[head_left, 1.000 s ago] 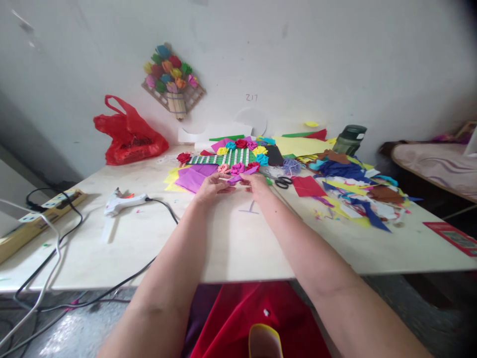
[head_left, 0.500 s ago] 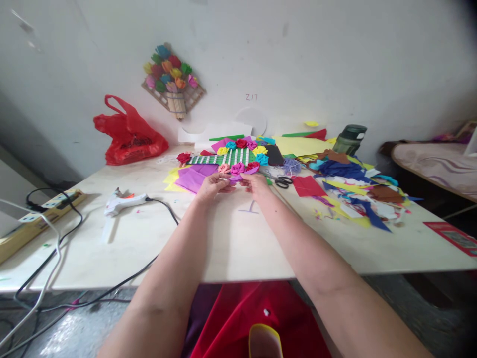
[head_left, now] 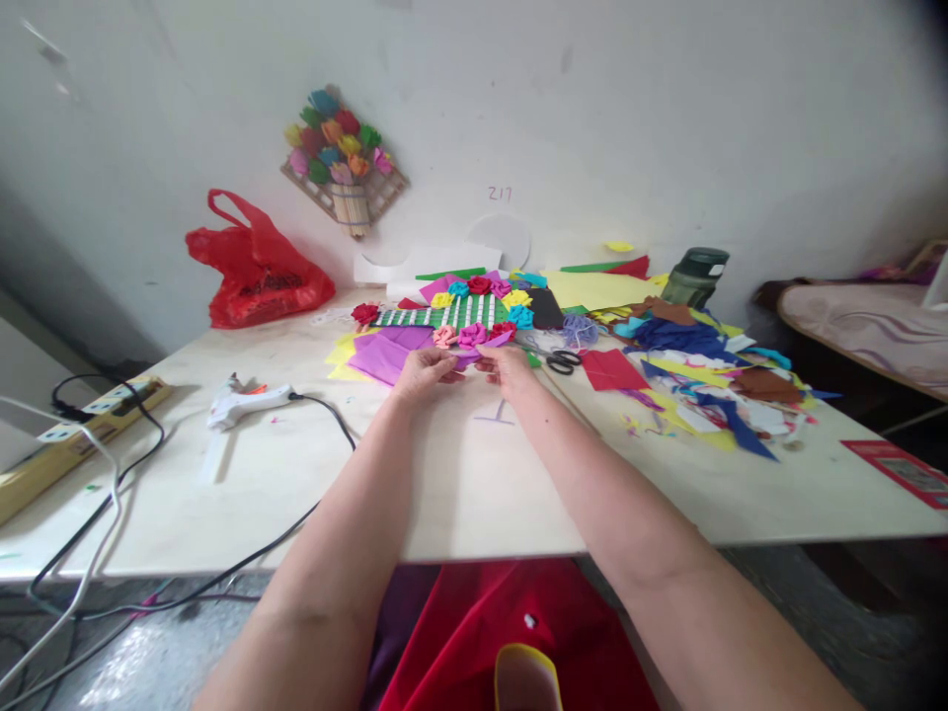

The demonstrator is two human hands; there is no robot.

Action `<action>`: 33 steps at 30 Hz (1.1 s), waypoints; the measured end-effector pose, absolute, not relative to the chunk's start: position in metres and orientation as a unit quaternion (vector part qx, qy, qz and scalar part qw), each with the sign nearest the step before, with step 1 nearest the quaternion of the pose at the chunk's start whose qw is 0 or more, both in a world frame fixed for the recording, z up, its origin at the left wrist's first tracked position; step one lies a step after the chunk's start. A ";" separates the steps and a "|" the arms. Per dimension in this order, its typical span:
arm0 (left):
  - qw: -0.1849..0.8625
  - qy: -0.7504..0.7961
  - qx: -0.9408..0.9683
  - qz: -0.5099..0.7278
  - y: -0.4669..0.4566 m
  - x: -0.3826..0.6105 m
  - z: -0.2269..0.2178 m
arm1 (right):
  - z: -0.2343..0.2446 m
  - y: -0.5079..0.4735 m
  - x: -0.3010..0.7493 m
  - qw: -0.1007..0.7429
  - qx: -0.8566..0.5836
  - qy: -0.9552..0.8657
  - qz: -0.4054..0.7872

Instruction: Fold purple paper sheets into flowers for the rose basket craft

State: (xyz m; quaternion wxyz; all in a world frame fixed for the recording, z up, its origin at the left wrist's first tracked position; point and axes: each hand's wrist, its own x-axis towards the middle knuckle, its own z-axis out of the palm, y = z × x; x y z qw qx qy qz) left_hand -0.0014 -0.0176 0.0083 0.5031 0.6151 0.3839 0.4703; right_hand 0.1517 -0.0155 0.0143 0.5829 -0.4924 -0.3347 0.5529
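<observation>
1. Grip of both hands: the left hand (head_left: 426,373) and right hand (head_left: 511,367) pinch one purple paper strip (head_left: 499,341) between fingertips, near each other.
2. The strip is held at the near side of the table (head_left: 481,504), just in front of a green-and-white woven panel (head_left: 483,313).
3. Done, as far as shows: paper roses in red, yellow, blue, pink and purple line the panel's edge; whether each is glued cannot be told.
4. Left, by my judgement: the strip is loose and not yet a finished flower; how many more remain is unclear.
5. Purple sheets (head_left: 385,357) lie beside the left hand, scissors (head_left: 564,362) right of the right; a glue gun (head_left: 252,400) rests farther left.
</observation>
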 end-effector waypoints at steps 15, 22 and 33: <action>0.481 0.364 0.622 0.499 -0.017 0.004 0.008 | 0.015 -0.019 0.147 0.586 -0.493 -0.390 0.512; 0.557 0.331 0.585 0.488 -0.019 0.000 0.011 | 0.014 -0.018 0.148 0.592 -0.510 -0.396 0.482; 0.609 0.378 0.557 0.418 -0.015 -0.003 0.005 | 0.010 -0.019 0.147 0.593 -0.472 -0.460 0.463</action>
